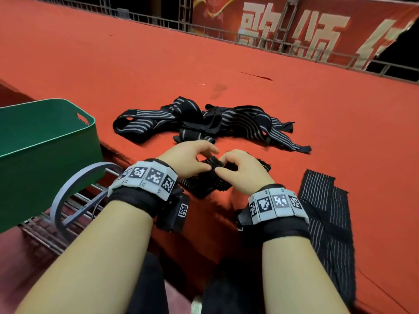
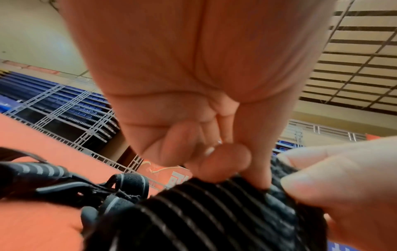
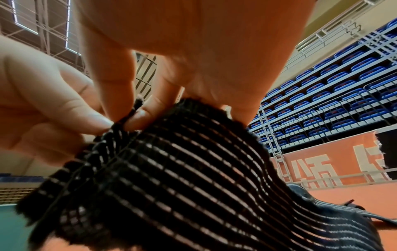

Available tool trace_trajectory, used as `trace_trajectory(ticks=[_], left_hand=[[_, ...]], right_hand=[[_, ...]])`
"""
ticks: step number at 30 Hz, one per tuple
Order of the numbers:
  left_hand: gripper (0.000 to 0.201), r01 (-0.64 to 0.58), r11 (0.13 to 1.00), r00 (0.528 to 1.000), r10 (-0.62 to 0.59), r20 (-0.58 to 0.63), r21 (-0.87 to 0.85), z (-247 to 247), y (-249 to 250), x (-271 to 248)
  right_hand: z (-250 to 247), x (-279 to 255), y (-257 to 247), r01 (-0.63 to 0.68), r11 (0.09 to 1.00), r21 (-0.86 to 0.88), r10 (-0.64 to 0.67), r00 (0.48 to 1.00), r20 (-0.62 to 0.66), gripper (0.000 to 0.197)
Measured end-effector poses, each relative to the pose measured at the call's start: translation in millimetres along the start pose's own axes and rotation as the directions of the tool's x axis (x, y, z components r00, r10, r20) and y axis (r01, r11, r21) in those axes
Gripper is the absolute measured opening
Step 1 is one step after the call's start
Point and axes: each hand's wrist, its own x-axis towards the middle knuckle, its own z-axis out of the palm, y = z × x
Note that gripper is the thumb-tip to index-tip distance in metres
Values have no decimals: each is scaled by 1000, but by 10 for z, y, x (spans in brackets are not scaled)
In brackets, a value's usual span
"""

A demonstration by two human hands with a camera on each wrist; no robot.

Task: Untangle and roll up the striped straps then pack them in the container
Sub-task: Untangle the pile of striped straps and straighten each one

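Both hands work one black strap with thin white stripes (image 1: 204,184) at the near edge of the red platform. My left hand (image 1: 207,159) and right hand (image 1: 223,164) pinch its bunched end between thumbs and fingertips. The left wrist view shows the left hand (image 2: 247,173) pinching the strap (image 2: 204,212). In the right wrist view the right hand (image 3: 137,115) nips the strap (image 3: 171,178) at its frayed edge. A tangled pile of striped straps (image 1: 210,123) lies just beyond the hands. The green container (image 1: 45,155) stands at the left and looks empty.
Another striped strap (image 1: 326,218) lies flat to the right and hangs over the platform's front edge (image 1: 192,241). A grey ring on a metal frame (image 1: 74,189) sits below the container. Railing and a red banner (image 1: 294,30) line the far side.
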Motion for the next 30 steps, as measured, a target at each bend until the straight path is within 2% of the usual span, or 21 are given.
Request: trace_trajectory(ticks=[4,7,9,13,16,18,20,21,23,25,28,30], left_hand=[[21,69,994,997,-70,11,83,9,5,-26],[16,135,982,989,-126,-73,135,-12,-14,-69],[16,165,974,979,-144,-142,157,-62,-21,-104],[9,112,981,980,-83,-183,158,-171,2,-163],[11,42,998,981,-34,-189,43,-256,-3,-195],[15,-16,991,982,-10,-190,-135,-301,-40,-209],[16,-74,953,981,17,-193,-292,-328,-21,-244],[21,-88,933,983,24,-182,-350,-330,2,-258],[17,-108,877,986,34,-164,-468,-314,43,-265],[13,-126,812,986,39,-163,-569,-274,81,-251],[21,-155,728,973,-4,-230,-668,-213,133,-243],[22,-182,620,957,-69,-283,-764,-184,163,-231]], right_hand=[[19,-33,25,19,1000,-10,-19,999,31,2],[52,-35,57,11,999,33,-12,1000,23,19],[46,-24,91,-22,997,69,24,999,-25,31],[6,3,147,-106,991,81,117,983,-139,51],[-77,9,202,-203,963,179,245,936,-254,53],[-154,-10,287,-258,940,222,324,876,-358,43],[-197,-44,357,-299,917,264,387,827,-408,34],[-199,-50,377,-302,907,292,404,816,-413,30],[-184,-27,388,-276,889,365,416,819,-395,24],[-155,-5,350,-215,817,535,439,832,-338,24],[-142,6,217,-46,563,825,437,864,-250,23],[-140,4,107,71,378,923,396,889,-231,24]])
